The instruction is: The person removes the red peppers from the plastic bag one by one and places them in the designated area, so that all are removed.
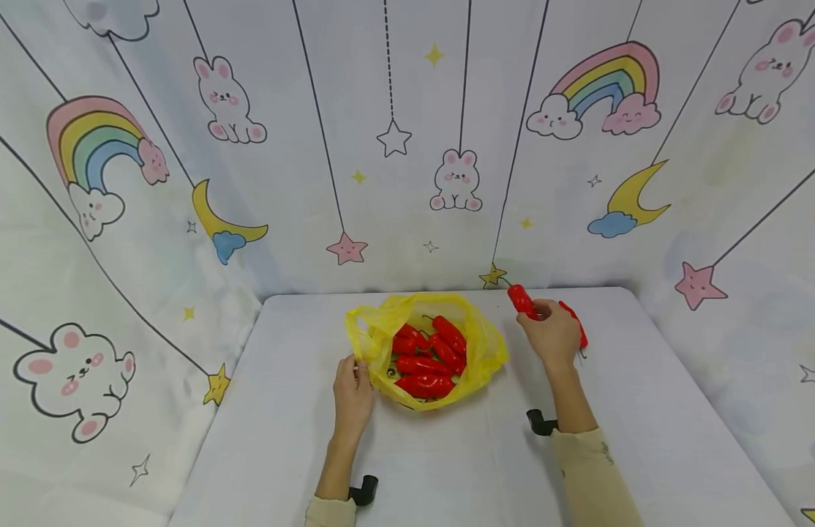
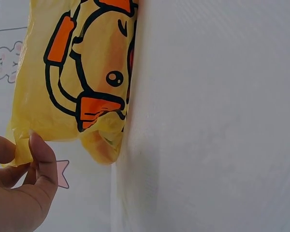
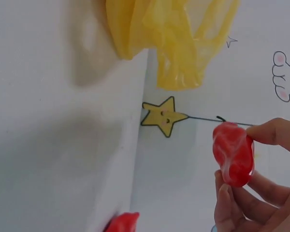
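Bag [image 1: 489, 351] is sitting on the surface [image 1: 447, 468] with a bunch of peppers [image 1: 423, 364] in it. Left hand [image 1: 352, 395] is at its 8 o'clock, fingers [image 2: 44, 162] pinched together on the edge. Right hand [image 1: 556, 335] is out around 2–3 o'clock, fingers spread only a pepper's width, gripping one pepper [image 1: 521, 298]. Spare pepper [image 1: 574, 323] lies at about 3. My worry: the held one looks slick, so a weak grip could drop it. Stem [image 1: 505, 280] might snag the thin plastic too, and if the left pinch slips, that side could sag.
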A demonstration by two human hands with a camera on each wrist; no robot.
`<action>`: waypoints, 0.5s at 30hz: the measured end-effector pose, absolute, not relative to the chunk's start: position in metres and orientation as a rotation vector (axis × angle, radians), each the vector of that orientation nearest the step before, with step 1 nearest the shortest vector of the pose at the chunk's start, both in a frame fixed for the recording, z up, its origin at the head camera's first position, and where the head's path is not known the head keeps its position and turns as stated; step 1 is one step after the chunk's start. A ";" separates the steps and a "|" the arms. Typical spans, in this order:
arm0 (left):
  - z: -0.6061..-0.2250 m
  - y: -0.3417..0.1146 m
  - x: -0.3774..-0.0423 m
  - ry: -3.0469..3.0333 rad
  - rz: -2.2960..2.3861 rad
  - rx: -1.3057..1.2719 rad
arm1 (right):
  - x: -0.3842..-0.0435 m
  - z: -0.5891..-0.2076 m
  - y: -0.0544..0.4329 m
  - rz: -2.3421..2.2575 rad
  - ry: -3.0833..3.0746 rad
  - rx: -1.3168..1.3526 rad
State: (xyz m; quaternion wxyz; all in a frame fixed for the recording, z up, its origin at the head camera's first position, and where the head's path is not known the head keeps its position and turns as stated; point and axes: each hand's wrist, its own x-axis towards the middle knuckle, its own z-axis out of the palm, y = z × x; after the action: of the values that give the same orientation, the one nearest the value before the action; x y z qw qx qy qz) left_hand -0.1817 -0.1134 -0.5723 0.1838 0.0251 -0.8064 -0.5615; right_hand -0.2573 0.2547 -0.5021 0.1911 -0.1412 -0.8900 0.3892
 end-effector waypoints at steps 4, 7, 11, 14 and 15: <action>-0.572 -0.113 -0.182 -2.274 -1.593 0.077 | -0.259 -0.506 0.261 1.057 -2.485 -0.429; -0.572 -0.113 -0.181 -2.278 -1.604 0.082 | -0.259 -0.508 0.266 1.050 -2.480 -0.443; -0.571 -0.113 -0.181 -2.280 -1.607 0.084 | -0.260 -0.509 0.271 1.031 -2.490 -0.461; -0.572 -0.114 -0.181 -2.283 -1.597 0.088 | -0.261 -0.511 0.275 1.022 -2.485 -0.468; -0.573 -0.114 -0.181 -2.288 -1.590 0.090 | -0.261 -0.512 0.276 1.019 -2.484 -0.470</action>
State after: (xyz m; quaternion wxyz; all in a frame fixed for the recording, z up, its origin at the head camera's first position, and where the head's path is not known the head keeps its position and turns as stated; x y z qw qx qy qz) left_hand -0.1810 -0.1138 -0.5730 0.1761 0.0318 -0.8078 -0.5616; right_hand -0.2611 0.2757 -0.5117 0.2063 -0.1687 -0.8918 0.3657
